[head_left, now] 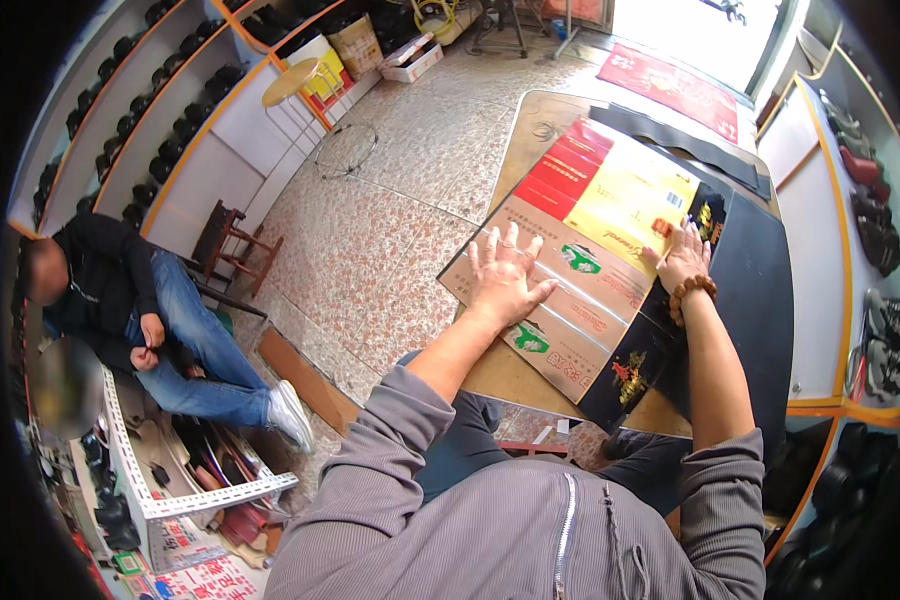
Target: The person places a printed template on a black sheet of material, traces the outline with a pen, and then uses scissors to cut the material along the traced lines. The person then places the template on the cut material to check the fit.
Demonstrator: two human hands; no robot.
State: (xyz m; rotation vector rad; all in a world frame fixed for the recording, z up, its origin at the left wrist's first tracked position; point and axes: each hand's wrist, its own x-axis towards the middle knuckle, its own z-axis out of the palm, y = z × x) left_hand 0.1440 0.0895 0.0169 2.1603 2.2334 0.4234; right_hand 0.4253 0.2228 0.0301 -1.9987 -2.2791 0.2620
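Note:
A flattened printed cardboard box [625, 205], with red, yellow, tan and black panels, lies tilted across the work table [535, 125]. My left hand [503, 277] rests flat on its tan part, fingers spread and nothing in them. On the right, my right hand [682, 255] lies on the cardboard where yellow meets black, its fingers stretched out. A bracelet of brown beads [692, 290] circles the right wrist. Under the cardboard's right side is a large black sheet [755, 290]. A dark wavy-edged strip [680, 142] lies along the table's far edge.
At the left a person [170, 320] in jeans sits beside a white metal rack [200, 500] of flat pieces. Shoe shelves stand left [160, 110] and right [860, 200]. A small wooden chair [235, 240], a round stool [290, 85] and a red mat [670, 85] are on the floor.

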